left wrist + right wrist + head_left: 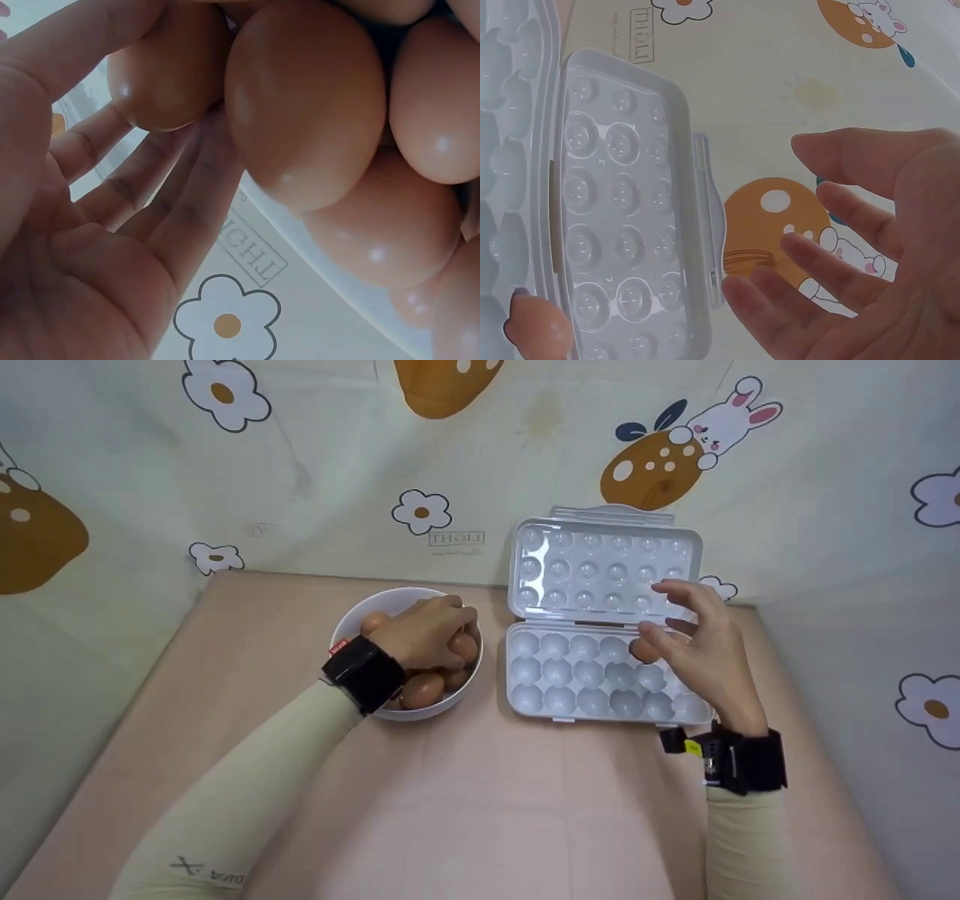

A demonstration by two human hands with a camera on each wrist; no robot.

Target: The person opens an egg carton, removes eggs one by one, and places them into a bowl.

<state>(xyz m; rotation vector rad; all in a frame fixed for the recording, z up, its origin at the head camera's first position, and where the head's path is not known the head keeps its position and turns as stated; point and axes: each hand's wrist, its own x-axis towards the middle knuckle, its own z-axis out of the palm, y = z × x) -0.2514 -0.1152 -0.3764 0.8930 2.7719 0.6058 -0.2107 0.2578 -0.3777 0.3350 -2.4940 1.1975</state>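
Observation:
My left hand (427, 631) reaches into a white bowl (346, 622) of brown eggs. In the left wrist view, its thumb and fingers grip one egg (169, 79) from both sides, while other eggs (304, 105) crowd close beside it. My right hand (709, 649) hovers over the right part of an open plastic egg carton (536, 720), thumb and fingers spread apart with nothing between them. A brown egg (643, 650) sits in the carton's back row near the thumb. Part of the carton's right end is hidden behind this hand.
The carton's clear lid (600, 556), with rows of round dimples, stands tilted back against the patterned cloth backdrop (322, 472). Bowl and carton stand side by side on a pinkish tabletop (480, 810), a narrow gap between them.

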